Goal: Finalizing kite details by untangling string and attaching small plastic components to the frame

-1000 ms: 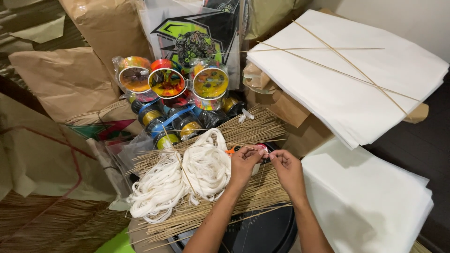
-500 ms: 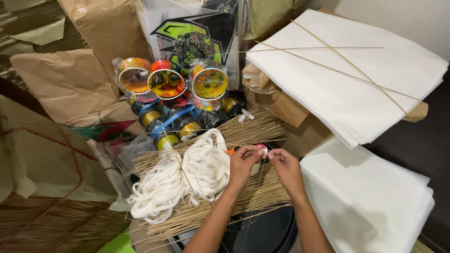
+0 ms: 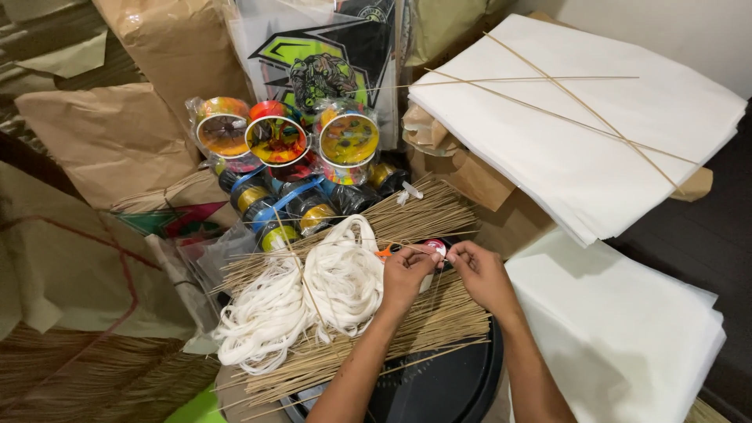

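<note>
A small red-and-white spool (image 3: 433,251) sits at the centre, atop the bundle of thin sticks (image 3: 407,313). The left hand (image 3: 405,276) pinches it; the right hand (image 3: 482,274), fingers curled, meets it at 3 o'clock. Better kept low, threads taut. White cord skeins (image 3: 313,301) crowd 9 o'clock; colourful reels (image 3: 282,145) at 11.

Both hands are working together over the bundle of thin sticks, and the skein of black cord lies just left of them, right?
Not quite. In the head view the cord is white, not black. It does lie left of the left hand and right hand, which meet over the sticks.
</note>
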